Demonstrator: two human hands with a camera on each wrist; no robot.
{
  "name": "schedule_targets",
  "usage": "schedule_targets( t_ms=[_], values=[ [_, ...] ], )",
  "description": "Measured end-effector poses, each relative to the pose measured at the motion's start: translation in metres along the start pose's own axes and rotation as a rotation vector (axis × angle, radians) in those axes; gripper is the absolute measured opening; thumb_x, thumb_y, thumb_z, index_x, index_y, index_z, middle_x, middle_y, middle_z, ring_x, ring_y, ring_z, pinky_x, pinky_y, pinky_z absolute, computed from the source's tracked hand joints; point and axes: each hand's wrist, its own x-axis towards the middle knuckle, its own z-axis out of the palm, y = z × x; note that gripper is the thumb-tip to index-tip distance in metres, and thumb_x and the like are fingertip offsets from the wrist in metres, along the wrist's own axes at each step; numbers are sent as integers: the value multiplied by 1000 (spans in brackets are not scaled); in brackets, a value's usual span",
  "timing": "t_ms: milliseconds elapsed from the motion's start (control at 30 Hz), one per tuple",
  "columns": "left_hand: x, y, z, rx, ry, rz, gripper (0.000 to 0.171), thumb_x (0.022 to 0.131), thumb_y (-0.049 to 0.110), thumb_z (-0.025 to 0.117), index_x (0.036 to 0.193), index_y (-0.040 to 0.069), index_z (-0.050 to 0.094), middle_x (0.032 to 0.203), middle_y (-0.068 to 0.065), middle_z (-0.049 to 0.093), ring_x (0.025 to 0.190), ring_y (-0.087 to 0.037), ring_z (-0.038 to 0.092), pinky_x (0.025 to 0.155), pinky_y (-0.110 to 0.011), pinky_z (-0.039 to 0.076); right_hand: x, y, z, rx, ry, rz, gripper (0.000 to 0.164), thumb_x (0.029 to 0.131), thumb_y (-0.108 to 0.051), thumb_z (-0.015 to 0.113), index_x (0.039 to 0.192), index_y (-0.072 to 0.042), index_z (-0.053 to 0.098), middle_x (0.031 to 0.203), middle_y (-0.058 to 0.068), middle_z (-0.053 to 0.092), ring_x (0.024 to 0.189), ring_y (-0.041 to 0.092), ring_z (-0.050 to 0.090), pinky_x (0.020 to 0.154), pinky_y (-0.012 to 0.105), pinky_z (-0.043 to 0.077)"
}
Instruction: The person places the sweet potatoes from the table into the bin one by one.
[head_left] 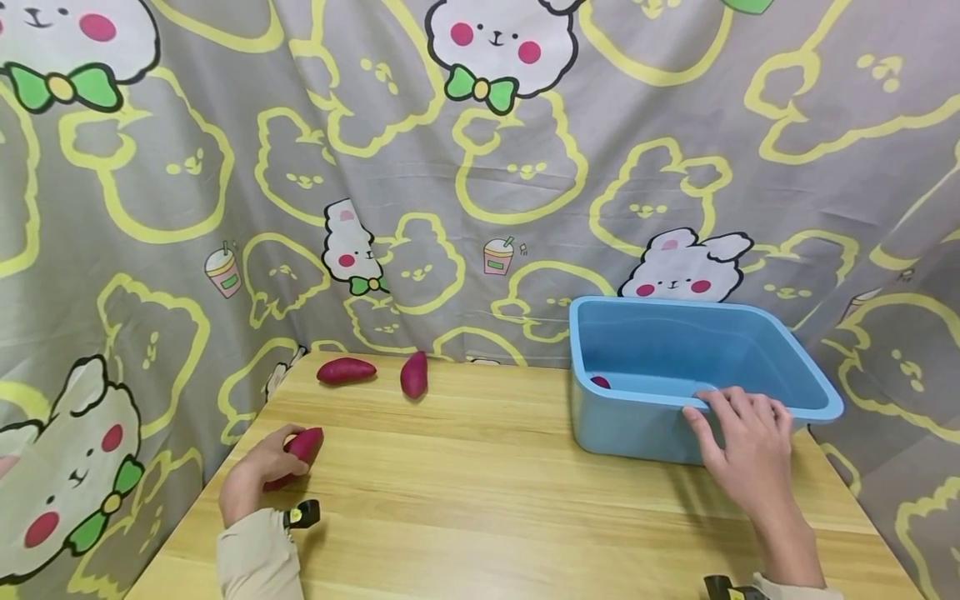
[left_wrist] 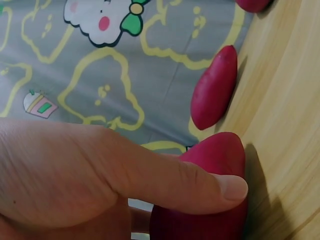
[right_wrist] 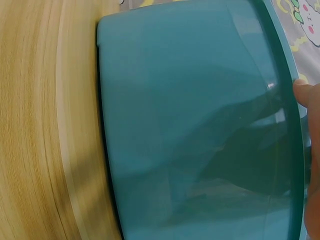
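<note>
At the left of the table, my left hand (head_left: 261, 467) holds a purple sweet potato (head_left: 306, 444), thumb across its side. The left wrist view shows this sweet potato (left_wrist: 215, 152) close to the wooden surface. Two more sweet potatoes lie near the back edge, one lengthwise (head_left: 347, 371) and one pointing away (head_left: 414, 375). On the right stands a blue plastic bin (head_left: 637, 425). My right hand (head_left: 746, 450) grips its near rim, fingers over the edge. Inside the bin a bit of another sweet potato (head_left: 600, 382) shows; the near wall hides the rest.
The wooden table (head_left: 465, 500) stretches between the two hands. A grey curtain (head_left: 525, 192) with cartoon bunnies hangs along its back and sides. Black wrist cameras (head_left: 302, 514) are strapped at the sleeves.
</note>
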Motion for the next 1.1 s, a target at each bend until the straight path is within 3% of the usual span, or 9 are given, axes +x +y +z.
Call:
schedule_targets(
  t_ms=[167, 400, 700, 1100],
  values=[
    [2, 2, -1, 14, 48, 48, 68, 83, 9, 73, 140, -10, 41, 117, -34, 55, 101, -44, 55, 86, -53, 48, 1, 0, 1, -1, -1, 0, 28, 99, -33, 66, 110, -7, 69, 103, 16, 62, 102, 45, 49, 99, 70, 23],
    [3, 12, -5, 15, 126, 65, 68, 88, 10, 72, 144, -8, 37, 119, -38, 54, 100, -44, 55, 84, -54, 48, 5, -1, -2, 1, 8, -5, 29, 99, -33, 66, 111, -6, 68, 102, 17, 62, 101, 45, 48, 99, 70, 23],
    [4, 14, -6, -41, 246, 158, 72, 88, 6, 72, 147, -12, 35, 117, -40, 55, 94, -40, 59, 73, -40, 49, 5, -1, -1, -6, -7, 0, 29, 99, -33, 65, 111, -6, 68, 103, 17, 62, 101, 45, 48, 99, 70, 24],
    [7, 21, 1, -75, 359, 276, 68, 91, 3, 73, 147, -12, 39, 128, -40, 53, 101, -45, 57, 80, -48, 49, 1, -1, -2, -11, -10, 10, 27, 98, -31, 68, 110, -7, 69, 102, 16, 62, 101, 44, 48, 98, 70, 23]
  ],
)
